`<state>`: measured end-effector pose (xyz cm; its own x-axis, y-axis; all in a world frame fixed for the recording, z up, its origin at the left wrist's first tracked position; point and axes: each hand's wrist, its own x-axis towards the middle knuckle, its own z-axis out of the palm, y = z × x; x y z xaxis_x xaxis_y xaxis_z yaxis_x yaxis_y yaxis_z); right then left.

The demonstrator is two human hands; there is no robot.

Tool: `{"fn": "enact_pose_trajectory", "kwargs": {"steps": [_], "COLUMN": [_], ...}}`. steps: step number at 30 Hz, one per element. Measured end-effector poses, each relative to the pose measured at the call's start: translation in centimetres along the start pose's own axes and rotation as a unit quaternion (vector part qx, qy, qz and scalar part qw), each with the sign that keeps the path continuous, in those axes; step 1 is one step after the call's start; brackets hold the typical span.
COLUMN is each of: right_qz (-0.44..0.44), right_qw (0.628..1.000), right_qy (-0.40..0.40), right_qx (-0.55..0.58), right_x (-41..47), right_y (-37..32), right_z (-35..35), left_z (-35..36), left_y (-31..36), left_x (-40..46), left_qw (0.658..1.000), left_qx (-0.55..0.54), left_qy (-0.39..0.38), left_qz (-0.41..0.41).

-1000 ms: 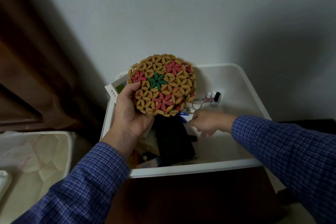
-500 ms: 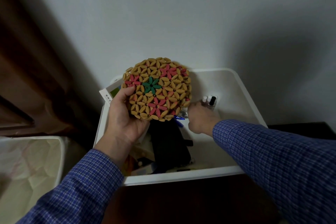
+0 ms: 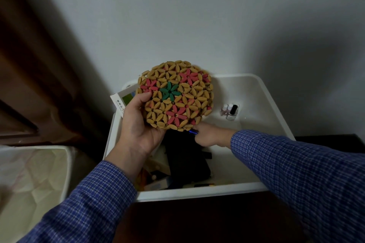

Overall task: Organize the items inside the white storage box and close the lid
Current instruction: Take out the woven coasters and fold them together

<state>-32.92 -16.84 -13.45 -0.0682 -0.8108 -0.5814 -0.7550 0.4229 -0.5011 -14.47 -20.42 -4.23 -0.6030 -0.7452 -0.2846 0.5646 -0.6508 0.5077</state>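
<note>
Head view looked down into the white storage box (image 3: pixel 280 108), lid off, set against a pale wall (image 3: pixel 197 16). Left hand (image 3: pixel 138 130) gripped a round beaded trivet (image 3: pixel 175 95) by its lower left edge, thumb curled over the front, holding it tilted above the box's back left corner. Right hand (image 3: pixel 209 136) reached into the box just under the trivet; its fingers were hidden behind the mat (could not tell whether they held anything), with a small blue object (image 3: pixel 193 132) at the knuckles. Black pouch (image 3: pixel 185 162) lay in the middle of the box. Three small bottles (image 3: pixel 230 111) stood together on the box floor towards the back right. White carton (image 3: pixel 121 102) leaned at the back left rim. Cream lined bin (image 3: pixel 33 173) stood beside the box on the left.
</note>
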Motion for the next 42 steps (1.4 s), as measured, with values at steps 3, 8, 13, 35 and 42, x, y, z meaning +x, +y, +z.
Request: {"fn": "enact_pose_trajectory", "kwargs": {"steps": [3,8,13,35,42], "right_qz": [-0.001,-0.081,-0.090,-0.243,-0.263], "right_qw": [1.000,0.971,0.951,0.819,0.833], "right_qy": [-0.007,0.068,0.118,0.125,0.268], "right_qx": [-0.022,-0.214,-0.271,0.504,0.407], "right_x": [-0.2,-2.1,-3.5,-19.9,-27.0], "right_y": [-0.2,-0.5,0.8,-4.4,-1.1], "right_z": [0.0,-1.0,-3.6,-4.4,4.3], "left_z": [0.0,0.2,0.2,6.1,2.9], "left_y": [0.0,0.1,-0.1,-0.1,-3.3], "left_x": [-0.1,-0.2,-0.3,-9.4,-18.8], "left_qw": [1.000,1.000,1.000,0.964,0.887], "left_qx": [0.004,0.008,0.004,0.259,0.422], "left_qy": [0.000,-0.002,-0.002,0.014,-0.056], "left_qz": [-0.002,-0.001,-0.004,0.052,0.181]}}
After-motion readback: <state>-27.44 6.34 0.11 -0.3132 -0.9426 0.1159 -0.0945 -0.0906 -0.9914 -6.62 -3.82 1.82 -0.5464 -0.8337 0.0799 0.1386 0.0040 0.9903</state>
